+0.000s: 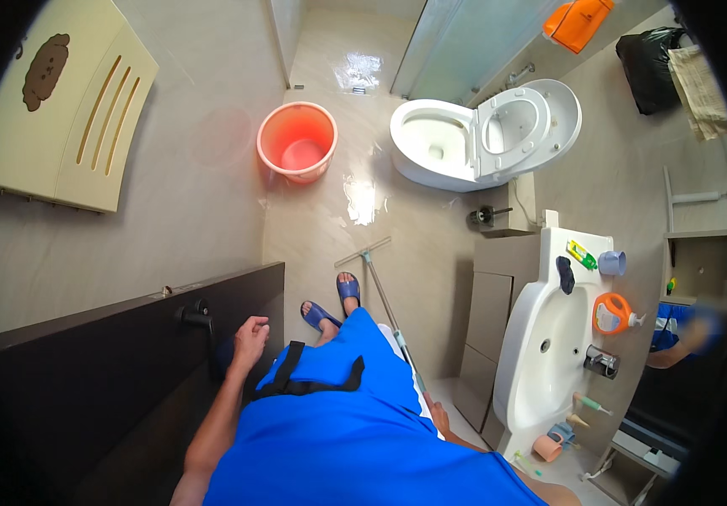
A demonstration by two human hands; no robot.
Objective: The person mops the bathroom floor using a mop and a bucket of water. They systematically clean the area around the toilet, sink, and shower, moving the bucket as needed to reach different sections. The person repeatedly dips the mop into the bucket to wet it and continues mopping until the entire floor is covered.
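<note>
My right hand (438, 415), low beside my right hip, is closed around the upper handle of a floor squeegee (384, 294). The squeegee's pole slants down past my feet, and its thin crosswise head rests on the tiled floor just beyond my blue slippers (349, 289). Nothing shows in my left hand (251, 342), which hangs with curled, loosely parted fingers beside the dark door (117, 354), near its black lever handle (202, 319). Part of the right hand is hidden by the pole and my blue clothing.
A red bucket (297, 142) stands by the left wall. At the right are a toilet (436, 142) with raised lid, a toilet brush (482, 216) in its holder and a white washbasin (547, 341) holding bottles and cups. Wet, shiny patches mark the floor. A beige cabinet (85, 114) hangs upper left.
</note>
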